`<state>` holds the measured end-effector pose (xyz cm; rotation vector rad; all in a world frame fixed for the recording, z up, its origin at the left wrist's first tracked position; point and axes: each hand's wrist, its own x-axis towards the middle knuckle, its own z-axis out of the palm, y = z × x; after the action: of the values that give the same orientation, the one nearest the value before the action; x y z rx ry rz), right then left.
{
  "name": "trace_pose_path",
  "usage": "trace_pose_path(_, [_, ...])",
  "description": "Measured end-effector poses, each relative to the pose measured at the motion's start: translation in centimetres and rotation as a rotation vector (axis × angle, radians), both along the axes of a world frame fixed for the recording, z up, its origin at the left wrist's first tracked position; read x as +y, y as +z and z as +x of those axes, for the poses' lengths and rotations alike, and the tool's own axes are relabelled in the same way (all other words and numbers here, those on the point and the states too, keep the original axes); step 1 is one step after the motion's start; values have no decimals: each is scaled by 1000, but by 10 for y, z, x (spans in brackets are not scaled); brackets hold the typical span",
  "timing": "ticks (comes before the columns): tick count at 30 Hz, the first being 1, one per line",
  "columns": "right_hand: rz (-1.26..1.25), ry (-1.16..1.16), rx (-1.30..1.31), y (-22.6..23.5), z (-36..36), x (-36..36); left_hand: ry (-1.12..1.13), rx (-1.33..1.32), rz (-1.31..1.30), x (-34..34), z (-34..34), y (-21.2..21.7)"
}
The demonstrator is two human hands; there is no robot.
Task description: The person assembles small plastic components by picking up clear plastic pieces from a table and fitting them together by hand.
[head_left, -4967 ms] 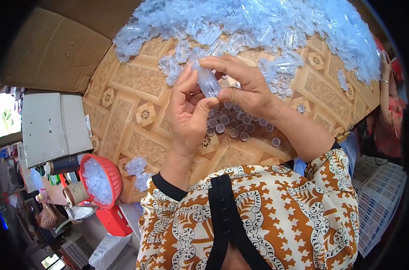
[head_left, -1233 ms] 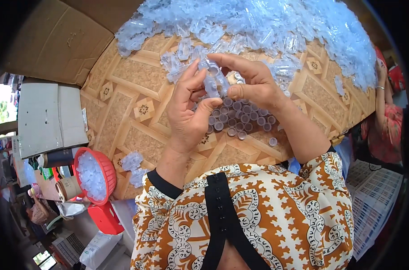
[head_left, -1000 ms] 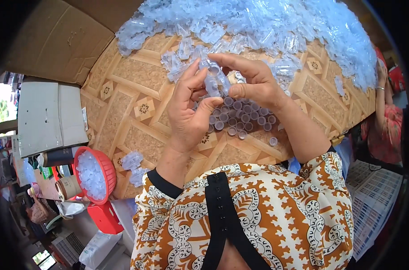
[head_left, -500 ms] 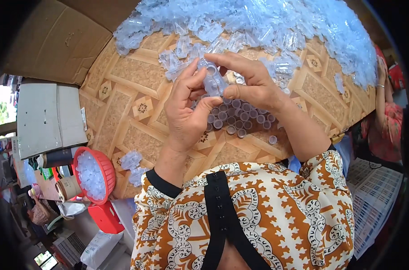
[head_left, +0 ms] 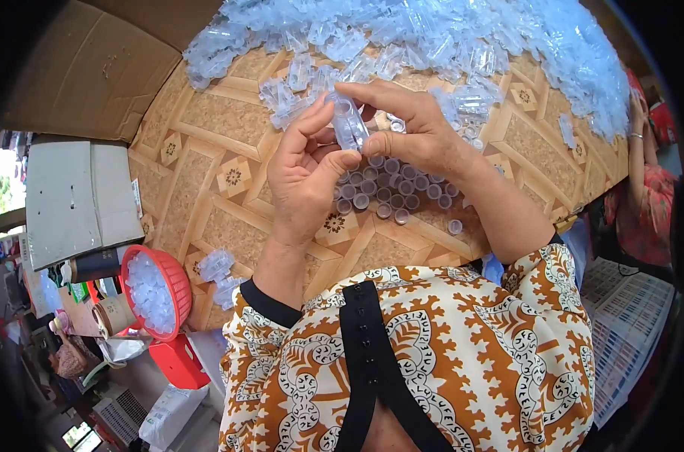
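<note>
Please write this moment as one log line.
left hand: holds small clear plastic tube | right hand: pinches same tube | below: cluster of small round plastic caps | surface: patterned wooden table

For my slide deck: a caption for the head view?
Both hands hold a clear plastic tube above small caps on a patterned table.

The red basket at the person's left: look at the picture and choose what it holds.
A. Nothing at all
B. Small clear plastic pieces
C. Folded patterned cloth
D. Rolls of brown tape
B. The red basket is heaped with small clear plastic pieces, the same pale, see-through kind as the big pile spread at the far side of the patterned table.
</note>
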<state>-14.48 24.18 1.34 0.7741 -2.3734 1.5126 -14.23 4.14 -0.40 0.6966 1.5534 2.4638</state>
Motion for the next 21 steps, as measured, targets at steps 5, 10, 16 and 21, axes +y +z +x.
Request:
trace_pose_path(5, [-44, -22, -19, 2, 3, -6, 23, -20, -28, -1, 0, -3])
trace_pose_path(10, [-53, -65, -11, -2, 5, -10, 33, -48, -17, 1, 2, 1])
trace_pose_path(16, [-75, -147, -71, -5, 6, -16, 4, -78, -43, 1, 4, -4])
trace_pose_path(21, [-60, -240, 0, -4, 6, -26, -79, 0, -109, 2, 5, 0])
